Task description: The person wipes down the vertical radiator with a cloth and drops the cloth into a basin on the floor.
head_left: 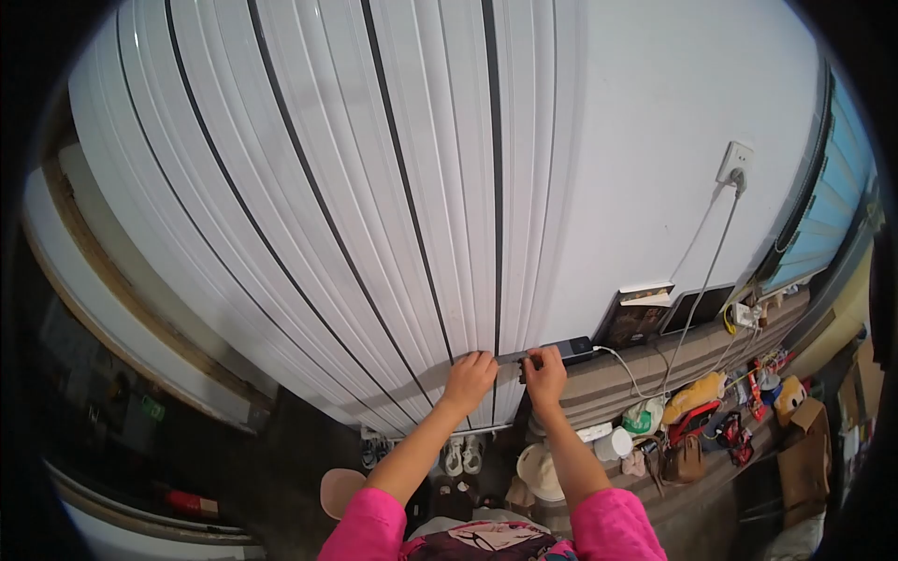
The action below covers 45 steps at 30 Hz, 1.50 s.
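Note:
My left hand (472,379) is closed, its curled fingers against the white ribbed folding door (346,187) beside a dark vertical seam. What its fingertips grip, if anything, is hidden. My right hand (545,381) pinches a small dark piece (523,370) at the door's right edge; its exact kind is too small to make out. Just behind that hand, a dark phone-like device (578,349) lies on the striped surface with a white cable (617,360) plugged into it.
A wall socket (736,164) feeds a hanging cord. On the right stand a dark book (631,318), a white tub (615,444), a brown bag (685,460) and a cardboard box (804,467). Below are shoes (464,455) and a pink bin (341,492).

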Available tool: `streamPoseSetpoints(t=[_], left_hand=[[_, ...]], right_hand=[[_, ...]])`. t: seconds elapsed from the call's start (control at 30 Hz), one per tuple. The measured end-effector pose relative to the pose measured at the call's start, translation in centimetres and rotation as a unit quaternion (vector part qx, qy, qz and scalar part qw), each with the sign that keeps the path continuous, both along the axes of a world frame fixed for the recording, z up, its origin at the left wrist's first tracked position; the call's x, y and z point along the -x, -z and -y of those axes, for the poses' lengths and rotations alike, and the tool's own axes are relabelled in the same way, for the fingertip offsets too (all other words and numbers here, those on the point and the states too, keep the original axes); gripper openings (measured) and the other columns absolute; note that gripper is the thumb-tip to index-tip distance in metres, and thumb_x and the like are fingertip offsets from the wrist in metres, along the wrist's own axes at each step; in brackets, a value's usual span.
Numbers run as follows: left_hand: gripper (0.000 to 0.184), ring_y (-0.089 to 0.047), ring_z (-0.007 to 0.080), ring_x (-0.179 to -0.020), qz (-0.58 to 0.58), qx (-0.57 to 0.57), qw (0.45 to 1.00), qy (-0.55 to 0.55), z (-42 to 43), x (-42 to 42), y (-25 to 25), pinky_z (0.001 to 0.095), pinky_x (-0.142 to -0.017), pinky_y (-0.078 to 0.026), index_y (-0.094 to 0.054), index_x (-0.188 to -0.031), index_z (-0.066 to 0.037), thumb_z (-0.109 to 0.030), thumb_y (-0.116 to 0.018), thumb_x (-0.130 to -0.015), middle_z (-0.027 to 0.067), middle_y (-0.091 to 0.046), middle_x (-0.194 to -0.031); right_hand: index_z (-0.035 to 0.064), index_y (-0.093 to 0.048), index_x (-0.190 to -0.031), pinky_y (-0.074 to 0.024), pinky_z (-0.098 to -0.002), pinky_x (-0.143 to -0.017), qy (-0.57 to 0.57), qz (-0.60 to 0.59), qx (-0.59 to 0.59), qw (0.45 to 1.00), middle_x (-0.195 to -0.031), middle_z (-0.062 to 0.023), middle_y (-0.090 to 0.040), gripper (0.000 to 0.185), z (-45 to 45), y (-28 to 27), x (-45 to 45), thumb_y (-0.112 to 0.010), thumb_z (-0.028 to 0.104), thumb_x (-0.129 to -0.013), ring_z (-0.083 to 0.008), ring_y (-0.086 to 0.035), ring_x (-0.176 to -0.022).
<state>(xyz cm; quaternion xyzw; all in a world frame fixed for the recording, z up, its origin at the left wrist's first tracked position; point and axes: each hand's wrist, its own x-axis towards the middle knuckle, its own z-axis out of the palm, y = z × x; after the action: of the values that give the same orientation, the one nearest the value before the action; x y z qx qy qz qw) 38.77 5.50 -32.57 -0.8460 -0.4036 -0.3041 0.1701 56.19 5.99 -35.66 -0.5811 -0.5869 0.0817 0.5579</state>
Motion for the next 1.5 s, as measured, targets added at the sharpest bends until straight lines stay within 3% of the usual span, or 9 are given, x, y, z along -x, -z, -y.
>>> streamPoseSetpoints(t=[0.17, 0.33, 0.43, 0.47, 0.57, 0.93, 1.27, 1.43, 1.5], left_hand=[[0.015, -0.060, 0.0233, -0.083, 0.069, 0.006, 0.998, 0.007, 1.4, 1.4, -0.7, 0.0344, -0.070, -0.052, -0.063, -0.091, -0.006, -0.008, -0.061, -0.075, 0.0057, -0.058, -0.090], [0.019, -0.063, 0.0257, -0.085, 0.124, -0.027, 0.992, -0.005, 2.5, 3.0, -7.2, 0.0364, -0.069, -0.053, -0.069, -0.095, -0.004, -0.003, -0.067, -0.076, 0.0064, -0.062, -0.094], [0.021, -0.062, 0.0263, -0.083, 0.148, -0.069, 0.986, -0.013, 2.1, 3.4, -9.4, 0.0373, -0.069, -0.053, -0.069, -0.096, -0.003, -0.003, -0.068, -0.075, 0.0068, -0.061, -0.095], [0.022, -0.062, 0.0263, -0.083, 0.151, -0.074, 0.985, -0.020, 2.0, 3.5, -9.5, 0.0374, -0.069, -0.053, -0.069, -0.096, -0.003, -0.002, -0.067, -0.075, 0.0068, -0.061, -0.095], [0.022, -0.063, 0.0261, -0.085, 0.134, -0.075, 0.988, -0.015, 1.2, 4.0, -7.9, 0.0367, -0.069, -0.054, -0.068, -0.099, -0.003, -0.004, -0.065, -0.077, 0.0065, -0.061, -0.098], [0.022, -0.062, 0.0244, -0.086, 0.081, -0.051, 0.995, -0.022, 1.3, 4.2, -2.2, 0.0339, -0.068, -0.054, -0.068, -0.096, -0.003, -0.003, -0.067, -0.074, 0.0069, -0.060, -0.097], [0.030, -0.061, 0.0273, -0.095, 0.055, 0.071, 0.995, -0.035, 3.1, 5.0, 1.4, 0.0363, -0.077, -0.054, -0.065, -0.108, 0.000, -0.004, -0.062, -0.079, 0.0088, -0.059, -0.103], [0.030, -0.060, 0.0270, -0.097, 0.095, 0.034, 0.995, 0.000, 3.7, 5.6, -4.1, 0.0354, -0.080, -0.054, -0.064, -0.112, -0.001, -0.006, -0.060, -0.082, 0.0094, -0.059, -0.105], [0.030, -0.061, 0.0278, -0.096, 0.123, -0.002, 0.992, -0.001, 3.9, 6.1, -6.9, 0.0367, -0.078, -0.054, -0.065, -0.112, -0.001, -0.004, -0.062, -0.082, 0.0103, -0.059, -0.104]], right_hand=[[0.0025, -0.061, -0.090, -0.0500, -0.0321, -0.065, -0.043, -0.044, -0.022, 0.998, -0.086, -0.0102, -0.057, 0.018, 0.6, -0.1, 1.3, -0.069, -0.005, -0.076, -0.0222, -0.063, -0.072], [0.0029, -0.063, -0.093, -0.0509, -0.0338, -0.069, -0.115, -0.074, -0.056, 0.989, -0.093, -0.0116, -0.055, 0.019, 1.5, -6.1, 3.2, -0.068, -0.007, -0.078, -0.0258, -0.061, -0.075], [0.0045, -0.066, -0.103, -0.0515, -0.0340, -0.076, -0.123, -0.053, -0.175, 0.975, -0.100, -0.0120, -0.054, 0.027, 1.3, -8.3, 4.9, -0.068, -0.007, -0.079, -0.0266, -0.061, -0.088], [0.0071, -0.067, -0.113, -0.0516, -0.0358, -0.081, -0.128, -0.015, -0.166, 0.978, -0.110, -0.0139, -0.054, 0.035, 1.8, -8.5, 5.1, -0.069, -0.006, -0.080, -0.0303, -0.060, -0.101], [0.0077, -0.066, -0.116, -0.0513, -0.0385, -0.084, -0.154, 0.072, -0.225, 0.959, -0.115, -0.0158, -0.056, 0.038, 1.7, -7.3, 5.9, -0.070, -0.004, -0.079, -0.0326, -0.059, -0.104], [0.0095, -0.068, -0.116, -0.0479, -0.0424, -0.082, -0.129, 0.239, -0.155, 0.950, -0.111, -0.0134, -0.058, 0.046, 1.6, -2.3, 5.3, -0.063, -0.004, -0.073, -0.0340, -0.058, -0.097], [0.0072, -0.060, -0.127, -0.0453, -0.0446, -0.089, -0.134, 0.238, -0.059, 0.960, -0.119, -0.0147, -0.055, 0.052, 3.5, 1.9, 6.2, -0.062, -0.002, -0.076, -0.0360, -0.055, -0.103], [0.0061, -0.054, -0.135, -0.0459, -0.0435, -0.090, -0.096, 0.214, -0.098, 0.967, -0.124, -0.0185, -0.052, 0.065, 4.3, -2.3, 7.2, -0.070, -0.001, -0.072, -0.0377, -0.055, -0.108], [0.0061, -0.054, -0.134, -0.0455, -0.0443, -0.090, -0.094, 0.211, -0.132, 0.964, -0.122, -0.0180, -0.052, 0.063, 4.2, -5.5, 7.8, -0.069, -0.001, -0.073, -0.0375, -0.055, -0.107]])
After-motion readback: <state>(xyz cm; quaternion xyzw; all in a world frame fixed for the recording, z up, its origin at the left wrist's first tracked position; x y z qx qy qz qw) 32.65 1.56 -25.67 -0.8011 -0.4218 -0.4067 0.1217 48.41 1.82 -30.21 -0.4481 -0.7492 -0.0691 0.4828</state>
